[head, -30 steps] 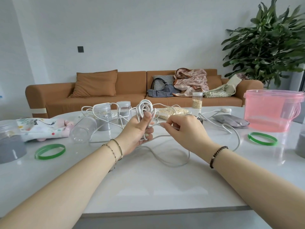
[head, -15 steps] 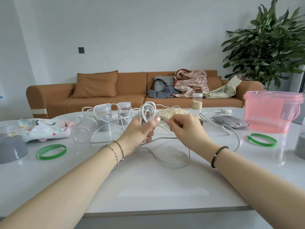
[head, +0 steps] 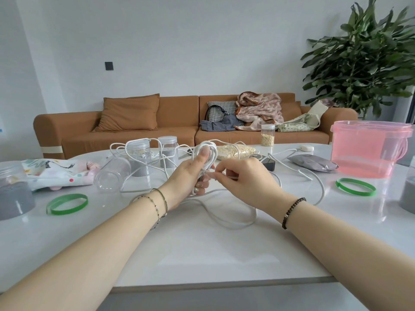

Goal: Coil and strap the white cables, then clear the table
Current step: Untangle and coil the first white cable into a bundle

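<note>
Above the middle of the white table (head: 202,254), my left hand (head: 188,176) grips an upright coil of white cable (head: 207,150), thumb pressed along its loops. My right hand (head: 243,176) pinches the cable's loose strand just right of the coil. The rest of that cable (head: 233,223) trails in a big loop on the table below my hands. More tangled white cable (head: 139,151) lies behind, among the jars, and another run of white cable (head: 314,176) goes right toward a white plug (head: 306,148).
Green bands lie at left (head: 67,204) and right (head: 356,186). Clear jars (head: 138,160), one lying on its side (head: 112,176), a patterned cloth (head: 56,171), a grain bag (head: 235,151), a grey pouch (head: 313,163) and a pink bucket (head: 368,149) stand around. A sofa is behind.
My left hand has raised the coil slightly and shifted its thumb up along the loops. My right hand has moved in close to the coil, drawing the loose strand with it.
</note>
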A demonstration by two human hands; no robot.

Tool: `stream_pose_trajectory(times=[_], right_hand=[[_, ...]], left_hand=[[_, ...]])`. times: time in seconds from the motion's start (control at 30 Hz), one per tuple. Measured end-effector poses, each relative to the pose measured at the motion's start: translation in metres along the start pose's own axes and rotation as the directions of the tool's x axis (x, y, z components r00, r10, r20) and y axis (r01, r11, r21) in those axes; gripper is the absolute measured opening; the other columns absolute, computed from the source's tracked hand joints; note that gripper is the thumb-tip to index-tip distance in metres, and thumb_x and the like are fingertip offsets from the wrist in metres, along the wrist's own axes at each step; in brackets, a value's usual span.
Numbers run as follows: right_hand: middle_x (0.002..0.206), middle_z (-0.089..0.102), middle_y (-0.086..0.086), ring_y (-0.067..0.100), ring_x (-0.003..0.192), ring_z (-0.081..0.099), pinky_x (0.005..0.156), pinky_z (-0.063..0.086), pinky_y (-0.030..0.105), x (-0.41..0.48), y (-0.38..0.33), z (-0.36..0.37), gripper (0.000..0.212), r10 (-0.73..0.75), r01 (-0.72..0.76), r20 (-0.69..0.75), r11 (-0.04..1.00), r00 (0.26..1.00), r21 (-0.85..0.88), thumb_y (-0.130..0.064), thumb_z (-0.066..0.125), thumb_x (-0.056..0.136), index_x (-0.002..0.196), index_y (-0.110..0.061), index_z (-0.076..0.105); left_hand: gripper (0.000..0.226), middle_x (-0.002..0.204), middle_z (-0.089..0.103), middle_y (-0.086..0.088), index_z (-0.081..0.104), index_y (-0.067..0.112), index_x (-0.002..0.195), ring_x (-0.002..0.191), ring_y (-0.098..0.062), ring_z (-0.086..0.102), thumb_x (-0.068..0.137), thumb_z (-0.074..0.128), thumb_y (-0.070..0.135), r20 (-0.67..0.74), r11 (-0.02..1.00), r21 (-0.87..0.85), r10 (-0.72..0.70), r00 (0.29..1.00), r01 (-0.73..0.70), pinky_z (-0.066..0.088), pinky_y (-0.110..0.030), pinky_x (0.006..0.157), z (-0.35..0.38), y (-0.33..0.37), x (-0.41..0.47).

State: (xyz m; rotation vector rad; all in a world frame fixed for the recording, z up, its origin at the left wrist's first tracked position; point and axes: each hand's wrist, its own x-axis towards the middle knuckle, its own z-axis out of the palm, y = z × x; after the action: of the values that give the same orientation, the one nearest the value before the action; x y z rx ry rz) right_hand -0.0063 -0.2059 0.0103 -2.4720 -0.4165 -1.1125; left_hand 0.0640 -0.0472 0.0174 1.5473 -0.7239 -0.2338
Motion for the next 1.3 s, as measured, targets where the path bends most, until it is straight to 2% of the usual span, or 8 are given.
stream_pose_trajectory(times=[0.2,0.5,0.7,0.9,1.0,1.13,1.2,1.3], right_hand=[[0.044,0.041,-0.007,0.012,0.050,0.044,0.051,0.035,0.030,0.000,0.000,0.002,0.021,0.040,-0.040,-0.008,0.999,0.999,-0.031,-0.043,0.065,0.092,0.078,-0.028,0.068],[0.051,0.044,0.003,0.021,0.054,0.040,0.055,0.040,0.037,0.000,-0.001,0.000,0.039,0.053,-0.055,0.027,0.994,0.998,0.093,-0.049,0.053,0.095,0.076,-0.017,0.064],[0.050,0.043,-0.010,0.013,0.054,0.040,0.056,0.036,0.034,0.001,0.000,0.000,0.026,0.097,-0.113,0.109,0.982,0.989,0.151,-0.028,0.052,0.101,0.084,-0.018,0.068],[0.057,0.056,0.011,0.029,0.058,0.054,0.064,0.050,0.041,0.000,-0.005,0.000,0.020,0.069,-0.135,0.296,0.968,0.953,0.212,-0.036,0.059,0.097,0.089,-0.030,0.076],[0.054,0.057,0.004,0.027,0.059,0.056,0.062,0.050,0.037,-0.001,-0.007,0.000,0.018,0.061,-0.153,0.393,0.966,0.918,0.209,-0.037,0.061,0.095,0.091,-0.033,0.078],[0.050,0.054,0.001,0.016,0.049,0.043,0.054,0.040,0.029,-0.003,-0.006,0.001,0.018,0.054,-0.112,0.417,0.987,0.907,0.117,-0.040,0.061,0.095,0.094,-0.035,0.078],[0.048,0.052,-0.007,0.012,0.052,0.045,0.058,0.040,0.028,-0.003,-0.007,0.001,0.019,0.085,-0.078,0.399,0.996,0.913,-0.034,-0.044,0.059,0.095,0.097,-0.038,0.077],[0.069,0.065,-0.013,0.012,0.073,0.058,0.067,0.045,0.028,-0.002,-0.008,-0.002,0.022,0.137,-0.075,0.334,0.979,0.932,-0.191,-0.051,0.057,0.095,0.102,-0.041,0.075]], left_hand=[[0.056,0.062,0.051,0.000,0.052,0.007,0.085,0.055,-0.014,0.040,0.098,0.038,0.060,0.030,1.000,-0.025,0.014,0.999,-0.013,0.031,-0.024,0.050,0.003,-0.003,0.001],[0.036,0.066,0.054,-0.002,0.053,0.011,0.088,0.056,-0.011,0.053,0.098,0.052,0.045,-0.100,0.893,-0.443,-0.141,0.985,0.083,0.048,-0.026,0.054,-0.008,-0.002,0.009],[0.029,0.068,0.061,-0.003,0.057,0.011,0.086,0.060,-0.015,0.058,0.101,0.054,0.036,-0.350,0.758,-0.648,-0.209,0.913,-0.074,0.056,-0.033,0.062,-0.019,0.004,0.016],[0.034,0.074,0.061,-0.004,0.057,0.010,0.085,0.061,-0.013,0.067,0.101,0.053,0.039,-0.478,0.659,-0.713,-0.208,0.853,-0.239,0.060,-0.038,0.066,-0.026,0.004,0.022],[0.031,0.085,0.061,-0.007,0.055,0.011,0.100,0.080,-0.018,0.069,0.102,0.050,0.042,-0.453,0.558,-0.784,-0.211,0.866,-0.274,0.060,-0.045,0.075,-0.029,0.009,0.023],[0.034,0.087,0.063,-0.010,0.054,0.005,0.102,0.073,-0.022,0.074,0.102,0.052,0.039,-0.377,0.497,-0.833,-0.186,0.908,-0.244,0.061,-0.046,0.077,-0.025,0.014,0.017],[0.033,0.076,0.066,-0.011,0.056,0.002,0.094,0.067,-0.023,0.073,0.102,0.054,0.034,-0.269,0.491,-0.858,-0.184,0.945,-0.149,0.060,-0.045,0.086,-0.021,0.018,0.011],[0.032,0.063,0.054,-0.004,0.056,0.006,0.082,0.056,-0.015,0.061,0.100,0.055,0.033,-0.007,0.532,-0.843,-0.148,0.989,0.074,0.053,-0.045,0.099,-0.016,0.021,0.003]])
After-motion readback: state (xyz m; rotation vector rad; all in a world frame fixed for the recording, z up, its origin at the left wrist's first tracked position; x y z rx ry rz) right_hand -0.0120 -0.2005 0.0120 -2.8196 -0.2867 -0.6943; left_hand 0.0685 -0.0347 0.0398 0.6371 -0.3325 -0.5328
